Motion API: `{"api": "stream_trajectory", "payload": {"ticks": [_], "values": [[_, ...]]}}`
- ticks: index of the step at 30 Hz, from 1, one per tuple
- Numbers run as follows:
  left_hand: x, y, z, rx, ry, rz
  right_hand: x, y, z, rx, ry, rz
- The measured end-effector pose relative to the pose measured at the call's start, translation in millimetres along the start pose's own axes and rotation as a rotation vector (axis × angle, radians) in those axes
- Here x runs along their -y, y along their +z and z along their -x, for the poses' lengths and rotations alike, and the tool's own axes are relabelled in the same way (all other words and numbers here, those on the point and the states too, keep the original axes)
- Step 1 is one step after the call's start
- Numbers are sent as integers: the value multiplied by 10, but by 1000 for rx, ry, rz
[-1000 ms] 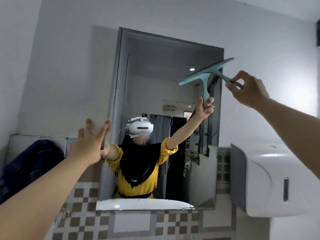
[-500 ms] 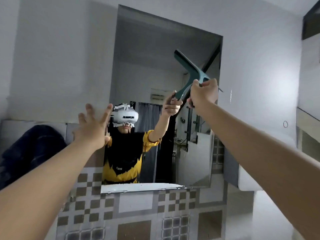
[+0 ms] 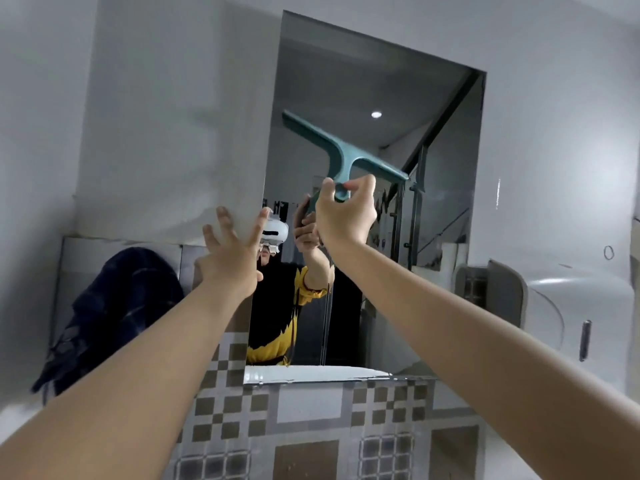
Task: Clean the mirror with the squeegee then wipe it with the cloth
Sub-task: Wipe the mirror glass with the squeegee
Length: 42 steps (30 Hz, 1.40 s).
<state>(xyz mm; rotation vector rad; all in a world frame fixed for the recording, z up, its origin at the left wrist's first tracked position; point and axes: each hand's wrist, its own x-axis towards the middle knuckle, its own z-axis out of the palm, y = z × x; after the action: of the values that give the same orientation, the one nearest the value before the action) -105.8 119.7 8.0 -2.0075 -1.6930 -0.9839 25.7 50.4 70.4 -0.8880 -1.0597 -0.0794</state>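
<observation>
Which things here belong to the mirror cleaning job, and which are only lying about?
For the job:
- mirror
- teal squeegee, held by the right hand in front of the glass
- dark blue cloth, hanging at the left
- left hand, fingers spread at the mirror's left edge

Just there:
- white dispenser on the right wall
- patterned tiles below

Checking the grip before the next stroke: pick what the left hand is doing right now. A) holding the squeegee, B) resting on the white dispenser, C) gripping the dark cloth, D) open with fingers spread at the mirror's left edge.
D: the left hand is empty and splayed at the mirror edge, while the right hand holds the squeegee.
</observation>
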Motion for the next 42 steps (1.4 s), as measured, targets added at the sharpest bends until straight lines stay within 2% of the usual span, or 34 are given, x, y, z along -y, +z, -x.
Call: {"api": "stream_trajectory", "payload": {"ticks": [5, 9, 14, 20, 28, 35, 42], "values": [[37, 26, 6, -1, 44, 53, -193, -23, 174, 165, -192, 130], [89, 29, 3, 42, 92, 130, -337, -357, 17, 183, -342, 296], [199, 27, 29, 93, 163, 111, -438, -809, -312, 158, -426, 508], [214, 58, 101, 89, 182, 54, -523, -1123, -613, 247, -541, 522], [198, 57, 109, 116, 150, 46, -681, -1616, -984, 312, -567, 534], [161, 60, 113, 105, 145, 54, -946, -2241, -1147, 178, -418, 546], [155, 62, 128, 103, 143, 87, -1135, -2238, -1045, 137, -358, 491]]}}
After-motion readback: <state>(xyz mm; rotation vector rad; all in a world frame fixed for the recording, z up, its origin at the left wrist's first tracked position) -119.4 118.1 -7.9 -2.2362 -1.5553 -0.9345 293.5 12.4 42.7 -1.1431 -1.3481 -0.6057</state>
